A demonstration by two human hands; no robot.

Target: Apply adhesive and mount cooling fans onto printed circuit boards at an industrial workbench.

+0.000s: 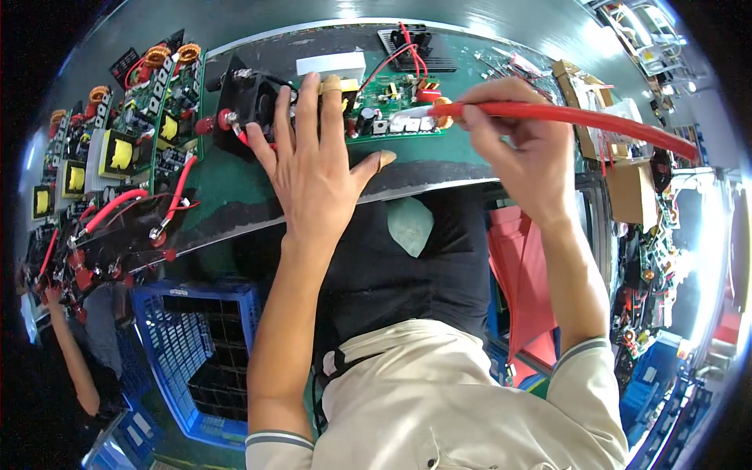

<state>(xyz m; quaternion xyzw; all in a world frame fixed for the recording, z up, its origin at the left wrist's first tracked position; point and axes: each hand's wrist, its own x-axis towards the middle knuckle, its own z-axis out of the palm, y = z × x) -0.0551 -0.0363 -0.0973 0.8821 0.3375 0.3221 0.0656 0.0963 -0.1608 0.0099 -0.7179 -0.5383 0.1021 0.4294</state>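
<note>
My left hand (317, 176) lies spread over the left part of a green circuit board (381, 95), fingers stretched out, with tan covers on the thumb and one fingertip. Under and beside those fingers is a black end panel (227, 106) with red terminals. My right hand (521, 153) is closed around a long red-handled tool (619, 121), whose handle runs off to the right. Its whitish tip points left, over the white parts along the board's near edge. Next to the tip sits a copper-wound coil (444, 113). Whether the tip touches the board I cannot tell.
Several assembled circuit boards (129, 149) with red cables stand at the left. Behind my board lies a black finned part (415, 55). Cardboard boxes (634, 192) are at the right. A blue crate (192, 345) stands below the bench; another person's arm (72, 352) shows far left.
</note>
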